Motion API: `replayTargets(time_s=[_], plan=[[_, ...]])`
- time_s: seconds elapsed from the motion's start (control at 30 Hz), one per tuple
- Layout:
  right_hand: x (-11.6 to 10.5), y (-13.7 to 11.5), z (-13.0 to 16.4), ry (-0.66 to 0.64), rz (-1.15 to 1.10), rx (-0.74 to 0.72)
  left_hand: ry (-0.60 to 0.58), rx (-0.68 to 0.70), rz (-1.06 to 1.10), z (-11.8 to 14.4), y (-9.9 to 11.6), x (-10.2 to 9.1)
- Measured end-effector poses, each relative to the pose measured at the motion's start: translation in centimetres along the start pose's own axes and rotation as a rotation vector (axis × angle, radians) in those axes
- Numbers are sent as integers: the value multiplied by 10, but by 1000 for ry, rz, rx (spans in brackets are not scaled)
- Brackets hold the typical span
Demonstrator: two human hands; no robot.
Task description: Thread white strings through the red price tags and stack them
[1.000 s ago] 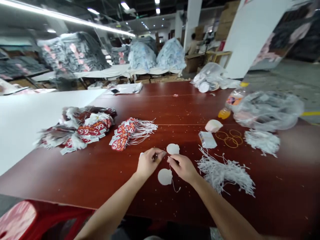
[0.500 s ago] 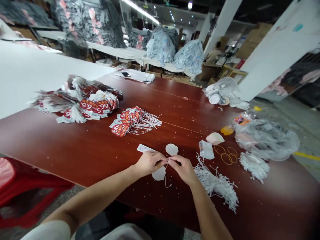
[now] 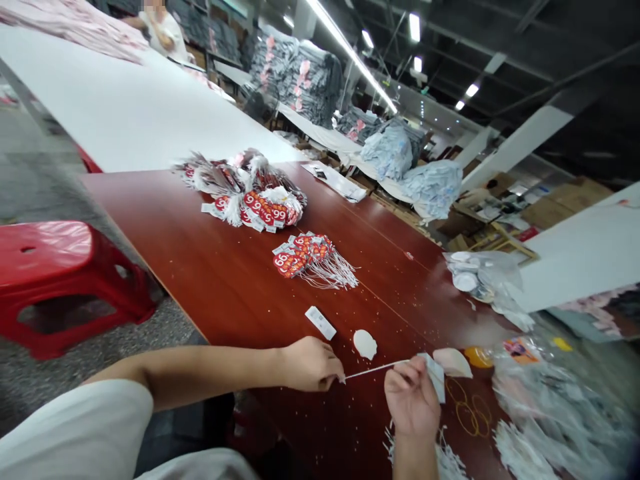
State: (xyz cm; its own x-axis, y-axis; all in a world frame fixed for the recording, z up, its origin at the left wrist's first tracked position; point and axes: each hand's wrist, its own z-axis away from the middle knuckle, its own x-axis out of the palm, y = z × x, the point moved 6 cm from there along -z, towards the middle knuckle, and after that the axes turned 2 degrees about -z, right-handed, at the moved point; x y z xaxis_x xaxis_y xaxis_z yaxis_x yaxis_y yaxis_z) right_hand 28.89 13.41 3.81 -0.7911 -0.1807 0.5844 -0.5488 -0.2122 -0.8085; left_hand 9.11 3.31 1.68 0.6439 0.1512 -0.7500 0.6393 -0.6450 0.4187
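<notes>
A white string (image 3: pixel 371 371) is stretched taut between my two hands over the brown table. My left hand (image 3: pixel 311 365) is closed with its fingertips on one end; whatever else it may hold is hidden. My right hand (image 3: pixel 413 395), palm turned up, pinches the other end. Just beyond my left hand lie a white barcode label (image 3: pixel 321 323) and a white scalloped tag (image 3: pixel 365 344). Behind my right hand sits a small stack of white labels (image 3: pixel 436 379), partly covered by the fingers. Loose white strings (image 3: pixel 450 461) show around my right wrist.
Red price tags with strings (image 3: pixel 305 257) lie mid-table, with a larger tag pile (image 3: pixel 265 207) behind. Yellow rubber bands (image 3: pixel 467 417), a pale rounded piece (image 3: pixel 453 363) and plastic bags (image 3: pixel 555 387) are at right. A red stool (image 3: pixel 50 253) stands left. Another person (image 3: pixel 167 33) is far back.
My hands were together at the string and have moved apart, the right one to the right, pulling the string straight. The camera view has turned left and tilted.
</notes>
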Motion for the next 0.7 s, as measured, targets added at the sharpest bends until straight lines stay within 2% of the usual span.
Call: replayTargets(time_s=[0.1, 0.17, 0.23, 0.33, 0.4, 0.47, 0.57, 0.63, 0.7], plan=[[19, 19, -18, 62, 44, 50, 87, -125, -56, 10, -33, -56], [42, 41, -32, 24, 101, 106, 126, -222, -151, 18, -66, -96], [72, 68, -50, -71, 197, 132, 127, -320, -250, 23, -104, -127], [113, 103, -76, -198, 479, 92, 148, -576, -420, 27, -163, -145], [122, 112, -89, -206, 577, 76, 190, -752, -487, 28, -191, -139], [110, 100, -92, -167, 615, 59, 197, -824, -481, 27, -207, -120], [55, 46, -72, -70, 729, 18, 180, -771, -458, 22, -211, -97], [11, 6, -45, -34, 1035, 25, 222, -712, -478, 17, -206, -96], [-28, -22, -16, -35, 1421, 111, 304, -628, -498, 9, -192, -102]])
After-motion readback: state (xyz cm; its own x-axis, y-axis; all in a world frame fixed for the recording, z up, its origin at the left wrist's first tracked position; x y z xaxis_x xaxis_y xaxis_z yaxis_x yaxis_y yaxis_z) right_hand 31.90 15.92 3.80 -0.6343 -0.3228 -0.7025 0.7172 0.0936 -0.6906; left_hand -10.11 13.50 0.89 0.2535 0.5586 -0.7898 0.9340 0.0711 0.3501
